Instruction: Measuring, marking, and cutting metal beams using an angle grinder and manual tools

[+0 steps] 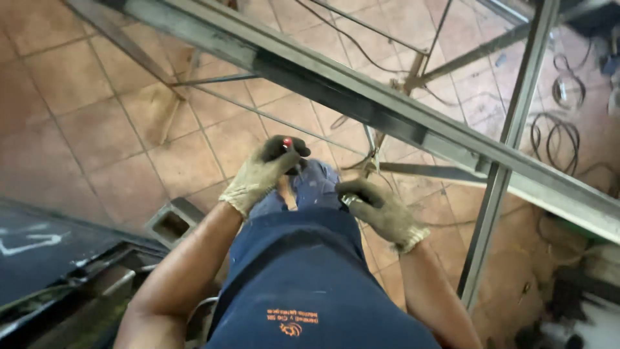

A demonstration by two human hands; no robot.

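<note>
Downward view from the head camera over the person's dark blue work shirt (303, 284) with a small orange print, toward a floor of square terracotta tiles (77, 84) with pale grout lines. The left hand (261, 173), in a worn yellowish work glove with dark fingertips, is curled shut around a small red-tipped tool (287, 143), of which only the red end shows above the fingers; its shape below the grip cannot be told. The right hand (381, 210), in a matching glove, is closed with fingers bent around a small silvery metal piece (349, 200) that shows at the thumb side; what the piece is cannot be told. Both hands are held near each other, apart, in front of the person's blue-clad knee (316, 184), above the tiles. A long grey steel rectangular beam (361, 103) crosses the view diagonally from upper left to lower right, just beyond the hands. A thinner grey steel upright post (500, 161) meets it on the right, and slimmer steel bars (213, 79) branch beneath as part of the same frame. Black cables (555, 132) lie coiled on the tiles at right. At lower left, a dark metal plate with white chalk marks (32, 242) sits beside a short open-ended grey rectangular tube section (171, 223) resting on the floor.
</note>
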